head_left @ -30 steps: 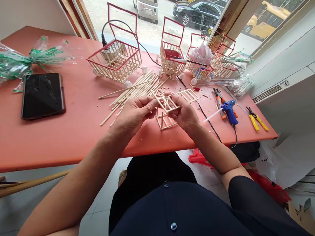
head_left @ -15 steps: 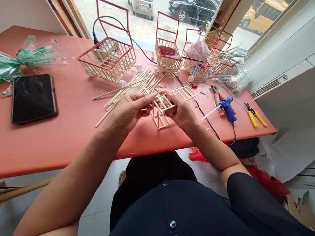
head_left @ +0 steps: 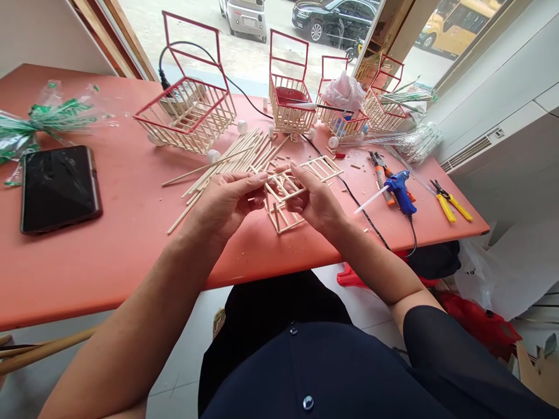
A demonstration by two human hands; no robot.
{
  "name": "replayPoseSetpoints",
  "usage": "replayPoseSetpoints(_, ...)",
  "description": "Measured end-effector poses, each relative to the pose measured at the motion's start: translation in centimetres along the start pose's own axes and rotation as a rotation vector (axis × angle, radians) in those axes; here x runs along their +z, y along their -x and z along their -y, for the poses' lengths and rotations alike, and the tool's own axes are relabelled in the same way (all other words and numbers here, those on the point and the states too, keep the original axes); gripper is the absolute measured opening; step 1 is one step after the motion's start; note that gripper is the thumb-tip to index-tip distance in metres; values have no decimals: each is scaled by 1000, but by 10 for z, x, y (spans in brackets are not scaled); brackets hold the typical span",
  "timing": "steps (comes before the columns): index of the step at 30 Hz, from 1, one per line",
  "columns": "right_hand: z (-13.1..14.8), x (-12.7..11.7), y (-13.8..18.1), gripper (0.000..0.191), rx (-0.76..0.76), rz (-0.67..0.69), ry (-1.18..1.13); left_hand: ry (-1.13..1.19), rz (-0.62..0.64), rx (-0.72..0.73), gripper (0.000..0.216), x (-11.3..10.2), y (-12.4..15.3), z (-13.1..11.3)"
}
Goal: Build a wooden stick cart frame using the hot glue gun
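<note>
Between my two hands is a small frame of pale wooden sticks (head_left: pixel 286 187), joined like a short ladder. My left hand (head_left: pixel 233 201) pinches its left end between thumb and fingers. My right hand (head_left: pixel 312 198) is closed on the right end, thumb on top. Just beneath, another stick frame (head_left: pixel 283 226) lies on the table with a short stick upright at its corner. A ladder-like stick panel (head_left: pixel 324 169) rests beyond my right hand. Loose wooden sticks (head_left: pixel 238 157) are heaped beyond my left hand.
Stick-built carts with red rims, such as the large cart (head_left: pixel 187 116), line the window side. At right lie a blue glue gun (head_left: pixel 402 192) with its cord, orange-handled pliers (head_left: pixel 381 174) and yellow-handled cutters (head_left: pixel 449 201). A black tablet (head_left: pixel 60 189) is at left on the pink table (head_left: pixel 144 256).
The view has shifted slightly, so the table items sit a little lower. Both hands keep hold of the small frame, which is turned a little and shows more of its rungs.
</note>
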State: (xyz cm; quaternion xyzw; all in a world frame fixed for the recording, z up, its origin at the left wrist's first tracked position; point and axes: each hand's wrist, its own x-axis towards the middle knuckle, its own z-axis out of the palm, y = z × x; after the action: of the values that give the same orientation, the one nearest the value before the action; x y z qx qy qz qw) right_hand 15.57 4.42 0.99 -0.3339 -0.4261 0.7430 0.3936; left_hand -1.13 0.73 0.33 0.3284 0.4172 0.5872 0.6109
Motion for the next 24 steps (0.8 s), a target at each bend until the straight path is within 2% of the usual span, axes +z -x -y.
replayPoseSetpoints(4, 3, 5, 2, 43, 30, 11, -5, -9, 8, 14, 17, -1, 0, 1)
replayPoseSetpoints(11, 5, -2, 16, 55, 59, 28, 10, -5, -20, 1, 20, 2, 1, -1)
replayPoseSetpoints(14, 5, -13, 38, 62, -10, 57, 162, -6, -36, -15, 21, 2, 3, -2)
replayPoseSetpoints(17, 14, -33, 70, 63, -154, 44, 478, -22, -21, -16, 20, 1, 5, -2)
replayPoseSetpoints(19, 27, -55, 90, 54, -319, -110, 744, -47, -10, -14, 17, 0, 6, -2)
replayPoseSetpoints(21, 43, -85, 105, 47, -473, -403, 998, -74, -10, -8, 14, -1, 7, -2)
replayPoseSetpoints(23, 58, -120, 112, 46, -487, -683, 1283, -78, -13, -2, 13, -1, 8, -2)
replayPoseSetpoints(24, 64, -136, 113, 48, -415, -787, 1416, -75, -10, -1, 12, -1, 8, -2)
